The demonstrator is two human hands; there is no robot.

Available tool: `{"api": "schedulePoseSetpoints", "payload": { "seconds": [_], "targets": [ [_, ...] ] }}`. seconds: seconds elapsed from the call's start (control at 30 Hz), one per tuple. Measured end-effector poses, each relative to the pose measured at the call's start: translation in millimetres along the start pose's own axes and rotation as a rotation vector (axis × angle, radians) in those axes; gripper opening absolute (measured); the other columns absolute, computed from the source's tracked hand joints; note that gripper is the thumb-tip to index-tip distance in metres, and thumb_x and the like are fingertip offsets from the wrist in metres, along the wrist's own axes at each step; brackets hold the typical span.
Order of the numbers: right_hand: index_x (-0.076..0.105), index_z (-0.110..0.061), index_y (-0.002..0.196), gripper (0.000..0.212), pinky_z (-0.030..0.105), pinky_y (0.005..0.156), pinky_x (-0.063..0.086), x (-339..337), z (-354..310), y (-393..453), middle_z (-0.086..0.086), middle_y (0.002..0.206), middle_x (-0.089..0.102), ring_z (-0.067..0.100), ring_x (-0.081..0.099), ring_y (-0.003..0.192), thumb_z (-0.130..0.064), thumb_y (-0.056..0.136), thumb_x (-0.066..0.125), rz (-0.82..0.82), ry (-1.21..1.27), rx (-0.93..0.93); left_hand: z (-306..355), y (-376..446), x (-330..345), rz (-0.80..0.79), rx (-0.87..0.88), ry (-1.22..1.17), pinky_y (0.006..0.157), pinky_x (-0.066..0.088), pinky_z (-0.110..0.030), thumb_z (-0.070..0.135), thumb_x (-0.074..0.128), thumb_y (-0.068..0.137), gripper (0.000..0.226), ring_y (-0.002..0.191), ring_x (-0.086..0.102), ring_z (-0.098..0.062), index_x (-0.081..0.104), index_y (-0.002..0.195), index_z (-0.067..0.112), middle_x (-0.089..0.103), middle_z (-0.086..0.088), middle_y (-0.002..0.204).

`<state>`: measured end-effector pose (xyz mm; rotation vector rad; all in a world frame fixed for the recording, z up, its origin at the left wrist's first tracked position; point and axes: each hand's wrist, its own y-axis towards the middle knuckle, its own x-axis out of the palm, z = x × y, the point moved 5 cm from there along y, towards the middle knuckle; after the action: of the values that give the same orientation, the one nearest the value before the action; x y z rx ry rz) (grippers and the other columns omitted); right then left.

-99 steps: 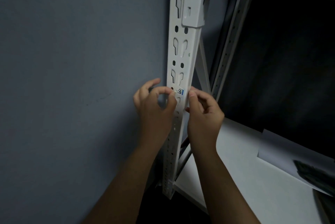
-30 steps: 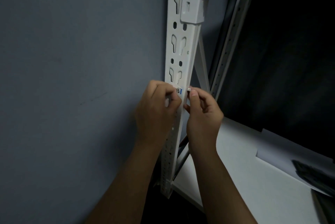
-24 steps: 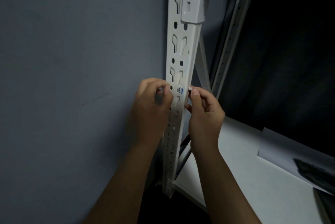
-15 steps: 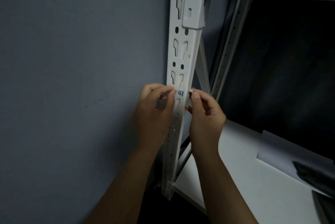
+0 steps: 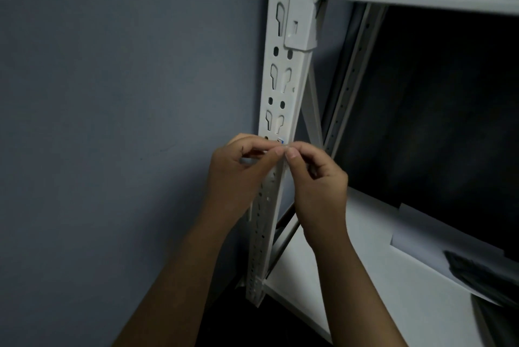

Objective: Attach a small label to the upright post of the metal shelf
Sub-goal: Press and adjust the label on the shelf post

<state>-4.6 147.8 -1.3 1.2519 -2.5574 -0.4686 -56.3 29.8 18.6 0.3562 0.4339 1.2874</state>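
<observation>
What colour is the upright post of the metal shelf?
White, with dark keyhole slots; the upright post shows in the head view.

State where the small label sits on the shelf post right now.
Head view: the label lies on the upright post, just above the fingertips of both hands, below the keyhole slots.

Small blue-edged label sits on the white slotted upright post.
</observation>
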Motion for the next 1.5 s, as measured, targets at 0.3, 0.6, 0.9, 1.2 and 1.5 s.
{"api": "schedulePoseSetpoints", "payload": {
  "seconds": [0.3, 0.6, 0.9, 1.2, 1.5],
  "targets": [
    [0.069, -0.019, 0.092, 0.01, 0.021, 0.078, 0.055, -10, 18, 2, -0.015, 0.08, 0.068, 0.0, 0.064, 0.08, -0.015, 0.091, 0.06, 0.221, 0.065, 0.108, -11, 3, 5, 0.314, 0.093, 0.308, 0.075, 0.048, -0.023, 0.021, 0.069, 0.084, 0.003, 0.091, 0.057, -0.014, 0.069, 0.085, 0.024, 0.053, 0.013, 0.093],
    [0.069, -0.021, 0.09, 0.013, 0.015, 0.073, 0.053, -1, 25, 4, -0.008, 0.084, 0.07, 0.003, 0.067, 0.083, -0.011, 0.091, 0.061, 0.269, 0.124, 0.107, -18, 1, 14, 0.409, 0.356, 0.545, 0.074, 0.028, -0.012, 0.017, 0.071, 0.083, 0.002, 0.095, 0.042, -0.016, 0.072, 0.083, 0.016, 0.059, -0.006, 0.102],
    [0.07, -0.02, 0.087, 0.016, 0.027, 0.082, 0.055, -4, 28, 9, 0.002, 0.087, 0.072, 0.015, 0.069, 0.088, -0.008, 0.091, 0.06, 0.204, 0.108, 0.093, -24, 6, 12, 0.409, 0.302, 0.439, 0.091, 0.032, -0.026, 0.032, 0.066, 0.08, 0.011, 0.115, 0.033, -0.018, 0.073, 0.08, 0.023, 0.042, 0.012, 0.118],
    [0.07, -0.02, 0.086, 0.016, 0.025, 0.08, 0.054, -4, 26, 9, 0.0, 0.085, 0.071, 0.012, 0.067, 0.085, -0.009, 0.091, 0.061, 0.186, 0.023, 0.06, -24, 9, 16, 0.405, 0.24, 0.434, 0.091, 0.036, -0.038, 0.022, 0.072, 0.077, 0.005, 0.116, 0.032, -0.016, 0.068, 0.075, 0.022, 0.046, 0.01, 0.12],
    [0.068, -0.009, 0.087, 0.012, 0.016, 0.073, 0.052, -5, 27, 12, -0.001, 0.081, 0.07, 0.002, 0.066, 0.076, -0.003, 0.091, 0.059, 0.173, 0.088, 0.099, -23, 4, 14, 0.429, 0.306, 0.513, 0.091, 0.025, -0.025, 0.027, 0.07, 0.078, 0.009, 0.112, 0.035, -0.019, 0.067, 0.071, 0.021, 0.051, 0.003, 0.117]
  ]
}}
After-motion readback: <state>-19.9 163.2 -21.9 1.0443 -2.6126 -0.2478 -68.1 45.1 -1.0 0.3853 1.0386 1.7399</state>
